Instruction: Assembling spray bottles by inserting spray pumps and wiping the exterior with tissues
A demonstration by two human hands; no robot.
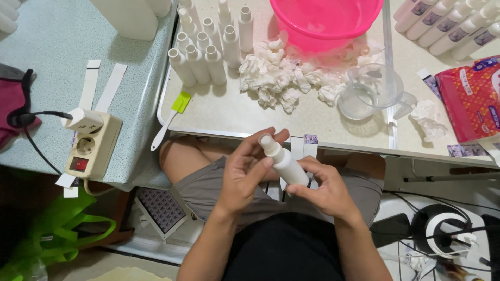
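Person seated at a table edge, holding a small white bottle (pixel 284 162) over the lap with both hands. Left hand (pixel 245 174) curls around the bottle's neck and cap end, fingers closed on it. Right hand (pixel 325 190) grips the bottle's base, fingers wrapped. Bottle tilts, cap toward upper left. On the table (pixel 219 112): a cluster of white bottles (pixel 205 47), crumpled tissues (pixel 281 75), pink basin (pixel 325 21), clear measuring jug (pixel 372 91), green-tipped spatula (pixel 172 117).

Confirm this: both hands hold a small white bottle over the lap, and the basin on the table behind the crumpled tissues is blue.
Not quite. The basin is pink, not blue, as the head view shows. The rest stands: the left hand and right hand hold a small white bottle over the lap, and the basin sits on the table behind the crumpled tissues.
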